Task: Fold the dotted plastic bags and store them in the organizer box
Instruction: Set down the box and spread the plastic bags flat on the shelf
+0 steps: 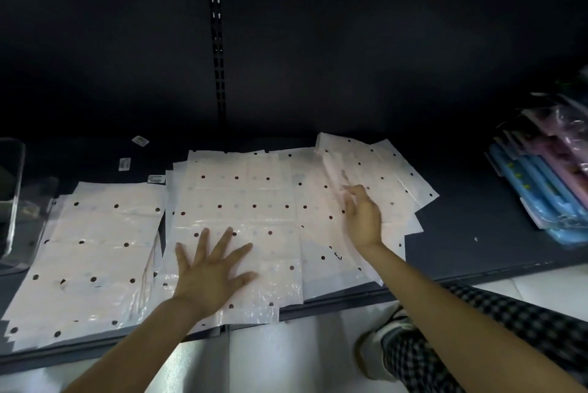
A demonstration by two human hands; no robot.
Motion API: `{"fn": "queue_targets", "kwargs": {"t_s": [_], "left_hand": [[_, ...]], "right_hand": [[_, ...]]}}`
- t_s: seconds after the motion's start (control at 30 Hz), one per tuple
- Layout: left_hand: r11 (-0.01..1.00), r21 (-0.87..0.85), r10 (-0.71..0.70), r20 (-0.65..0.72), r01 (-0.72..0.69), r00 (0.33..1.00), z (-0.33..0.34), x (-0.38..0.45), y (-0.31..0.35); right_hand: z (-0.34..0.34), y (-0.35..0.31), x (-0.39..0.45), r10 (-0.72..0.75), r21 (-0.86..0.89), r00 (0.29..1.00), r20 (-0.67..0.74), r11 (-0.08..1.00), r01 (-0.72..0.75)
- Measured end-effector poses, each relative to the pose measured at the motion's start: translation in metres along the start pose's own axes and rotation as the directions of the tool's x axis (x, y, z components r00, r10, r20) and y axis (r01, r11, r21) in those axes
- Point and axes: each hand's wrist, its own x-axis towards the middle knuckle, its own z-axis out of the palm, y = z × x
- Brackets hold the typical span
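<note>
Left hand [210, 275]: your grip is spread wide, palm flat on the middle bag [235, 220].
Right hand [362, 217]: your grip is loosely apart, fingertips touching the bag [378, 170] beyond it.
Shelf [461, 233]: under both bags.

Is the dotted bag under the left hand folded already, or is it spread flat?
Spread flat. The dotted bag lies open on the shelf, its dot rows visible, and the left hand presses on it, fingers splayed.
</note>
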Motion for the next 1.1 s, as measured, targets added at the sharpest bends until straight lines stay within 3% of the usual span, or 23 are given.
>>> {"fn": "queue_targets", "kwargs": {"t_s": [0.07, 0.1, 0.13, 0.17, 0.2, 0.23, 0.3, 0.4, 0.5, 0.53, 0.57, 0.63, 0.7, 0.77, 0.87, 0.93, 1.03, 1.07, 1.1], "left_hand": [[0.928, -0.373, -0.055, -0.142, -0.002, 0.988, -0.019, -0.001, 0.011], [0.759, -0.65, -0.129, -0.172, -0.014, 0.977, -0.031, -0.002, 0.015], [0.481, -0.876, -0.202, -0.134, -0.021, 0.97, -0.044, -0.003, 0.018], [0.183, -0.983, -0.254, -0.071, -0.024, 0.965, -0.054, -0.002, 0.016], [-0.043, -0.999, -0.294, -0.002, -0.016, 0.956, -0.062, 0.0, 0.01], [-0.139, -0.99, -0.333, 0.047, 0.0, 0.942, -0.068, 0.0, 0.003], [-0.12, -0.991, -0.404, 0.096, 0.051, 0.91, -0.071, -0.003, -0.013], [0.023, -0.983, -0.446, 0.153, 0.182, 0.882, -0.059, -0.01, -0.029], [0.2, -0.96, -0.446, 0.088, 0.195, 0.891, -0.044, -0.022, -0.04], [0.25, -0.953, -0.437, 0.05, 0.174, 0.898, -0.041, -0.024, -0.043], [0.282, -0.947, -0.429, 0.019, 0.154, 0.903, -0.039, -0.026, -0.045], [0.31, -0.943, -0.435, -0.032, 0.117, 0.9, -0.04, -0.027, -0.051], [0.309, -0.949, -0.48, -0.106, 0.055, 0.871, -0.042, -0.028, -0.061], [0.273, -0.962, -0.561, -0.163, -0.004, 0.812, -0.048, -0.033, -0.079], [0.177, -0.982, -0.703, -0.171, -0.064, 0.691, -0.052, -0.044, -0.111], [0.15, -0.986, -0.804, -0.164, -0.072, 0.572, -0.05, -0.053, -0.13], [0.231, -0.972, -0.892, -0.195, 0.04, 0.408, -0.041, -0.07, -0.15], [0.289, -0.947, -0.891, -0.215, 0.137, 0.4, -0.036, -0.075, -0.155], [0.339, -0.913, -0.874, -0.217, 0.228, 0.434, -0.031, -0.079, -0.157]], "right_hand": [[0.002, -0.029, -0.016, -0.207, 0.157, 0.966, 0.156, 0.971, 0.182], [0.005, -0.04, -0.025, -0.342, 0.194, 0.914, 0.217, 0.933, 0.303], [0.01, -0.049, -0.033, -0.487, 0.191, 0.833, 0.262, 0.872, 0.45], [0.015, -0.056, -0.042, -0.616, 0.164, 0.731, 0.292, 0.786, 0.596], [0.021, -0.061, -0.051, -0.712, 0.143, 0.631, 0.309, 0.691, 0.709], [0.025, -0.064, -0.059, -0.773, 0.139, 0.549, 0.317, 0.61, 0.78], [0.033, -0.065, -0.071, -0.832, 0.15, 0.46, 0.309, 0.521, 0.84], [0.039, -0.059, -0.081, -0.856, 0.176, 0.423, 0.298, 0.485, 0.857], [0.037, -0.047, -0.076, -0.855, 0.095, 0.369, 0.365, 0.428, 0.899], [0.035, -0.042, -0.07, -0.808, 0.002, 0.425, 0.408, 0.466, 0.885], [0.032, -0.036, -0.061, -0.704, -0.096, 0.546, 0.454, 0.571, 0.816], [0.022, -0.018, -0.038, -0.363, -0.282, 0.812, 0.457, 0.807, 0.52], [0.012, 0.006, -0.024, -0.044, -0.424, 0.924, 0.379, 0.879, 0.216], [0.007, 0.022, -0.02, 0.098, -0.495, 0.94, 0.328, 0.865, 0.082], [0.007, 0.03, -0.017, 0.041, -0.454, 0.981, 0.191, 0.889, 0.051], [0.006, 0.03, -0.015, 0.065, -0.454, 0.994, 0.086, 0.891, -0.019], [0.006, 0.023, -0.015, 0.076, -0.382, 0.996, -0.039, 0.92, -0.085], [0.008, 0.014, -0.017, 0.034, -0.346, 0.998, -0.048, 0.937, -0.048], [0.011, 0.004, -0.022, -0.03, -0.316, 0.999, -0.027, 0.949, 0.02]]}}
